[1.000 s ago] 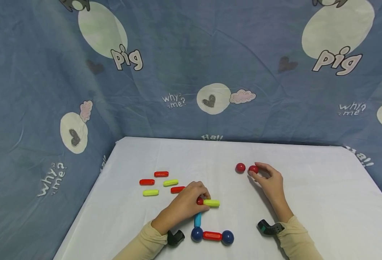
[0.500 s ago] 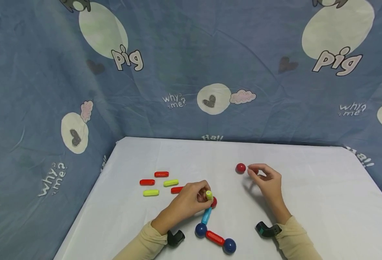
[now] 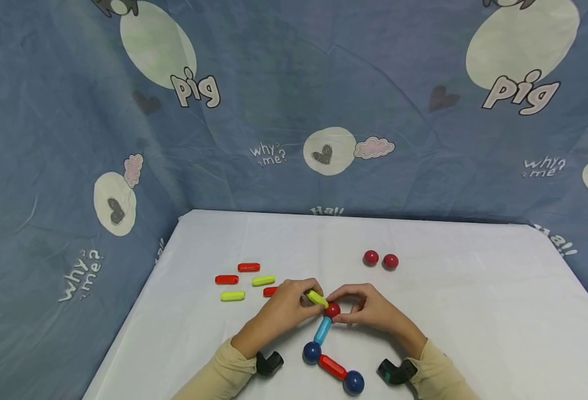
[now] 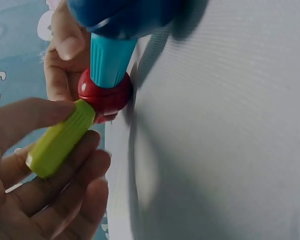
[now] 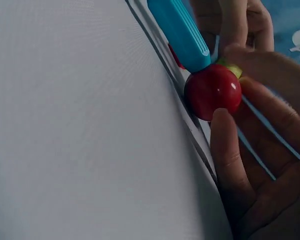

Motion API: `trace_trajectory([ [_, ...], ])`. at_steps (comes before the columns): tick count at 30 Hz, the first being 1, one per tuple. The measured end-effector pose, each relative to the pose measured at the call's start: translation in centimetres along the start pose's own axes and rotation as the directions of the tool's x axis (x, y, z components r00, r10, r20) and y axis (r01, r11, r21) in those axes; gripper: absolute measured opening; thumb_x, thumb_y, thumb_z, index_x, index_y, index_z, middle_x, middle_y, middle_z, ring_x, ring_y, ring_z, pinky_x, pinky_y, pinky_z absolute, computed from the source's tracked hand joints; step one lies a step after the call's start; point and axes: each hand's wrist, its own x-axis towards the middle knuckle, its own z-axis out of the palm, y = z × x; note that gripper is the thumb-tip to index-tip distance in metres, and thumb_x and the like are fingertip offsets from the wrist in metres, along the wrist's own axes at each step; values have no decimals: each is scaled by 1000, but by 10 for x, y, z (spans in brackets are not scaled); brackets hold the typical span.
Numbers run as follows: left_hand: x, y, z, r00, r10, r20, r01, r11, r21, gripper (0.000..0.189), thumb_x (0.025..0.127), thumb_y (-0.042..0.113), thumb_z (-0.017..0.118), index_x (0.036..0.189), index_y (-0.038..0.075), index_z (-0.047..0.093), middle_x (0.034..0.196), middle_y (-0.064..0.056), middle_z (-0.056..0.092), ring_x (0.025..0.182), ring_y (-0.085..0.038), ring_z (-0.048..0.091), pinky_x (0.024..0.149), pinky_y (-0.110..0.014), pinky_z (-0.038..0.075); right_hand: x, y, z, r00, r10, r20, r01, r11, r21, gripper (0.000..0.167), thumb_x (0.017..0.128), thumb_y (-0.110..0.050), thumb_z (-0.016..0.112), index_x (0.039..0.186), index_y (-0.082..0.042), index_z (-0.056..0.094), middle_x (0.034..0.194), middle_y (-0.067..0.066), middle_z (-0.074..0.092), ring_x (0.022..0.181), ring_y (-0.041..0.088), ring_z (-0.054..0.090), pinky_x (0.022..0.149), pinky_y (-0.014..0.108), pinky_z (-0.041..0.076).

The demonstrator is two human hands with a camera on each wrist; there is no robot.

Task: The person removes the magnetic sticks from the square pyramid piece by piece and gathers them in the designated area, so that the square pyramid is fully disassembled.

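My left hand [image 3: 286, 308] pinches a yellow-green rod [image 4: 60, 140] between thumb and fingers. One end of this rod touches a red ball [image 5: 212, 92]. Around the red ball's other side, the thumb and fingertips of my right hand [image 3: 373, 312] grip it. A light-blue rod [image 3: 322, 330] joins that ball to a dark-blue ball [image 3: 311, 353]. From there a red rod [image 3: 332, 366] runs to a second dark-blue ball [image 3: 353, 383]. This jointed chain lies on the white table near its front.
Two loose red balls [image 3: 371, 258] sit toward the back, right of centre. Left of my hands lie several loose red rods [image 3: 249, 267] and yellow-green rods [image 3: 232, 296]. A printed blue curtain [image 3: 234, 183] hangs behind the white table [image 3: 498, 289].
My right hand has left the loose red balls and come down-left to the chain's red ball. My left hand has angled the yellow-green rod against that ball. The chain has swung right.
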Motion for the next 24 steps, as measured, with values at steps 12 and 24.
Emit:
trace_trajectory([
  [12, 3, 0, -2, 999, -22, 33, 16, 986, 168, 21, 83, 24, 88, 102, 21, 81, 96, 11, 76, 91, -8, 59, 85, -30, 50, -2, 3, -1, 997, 73, -21, -74, 994, -84, 31, 87, -13, 83, 117, -10, 75, 113, 13, 76, 67, 4, 58, 56, 19, 52],
  [24, -1, 1, -12, 995, -48, 87, 32, 984, 173, 18, 80, 25, 90, 94, 18, 82, 80, 14, 69, 77, -7, 54, 72, -23, 44, -1, 2, 2, 995, 93, -22, -95, 992, -88, 29, 86, -14, 83, 113, -12, 75, 108, 11, 76, 69, 3, 58, 57, 19, 52],
])
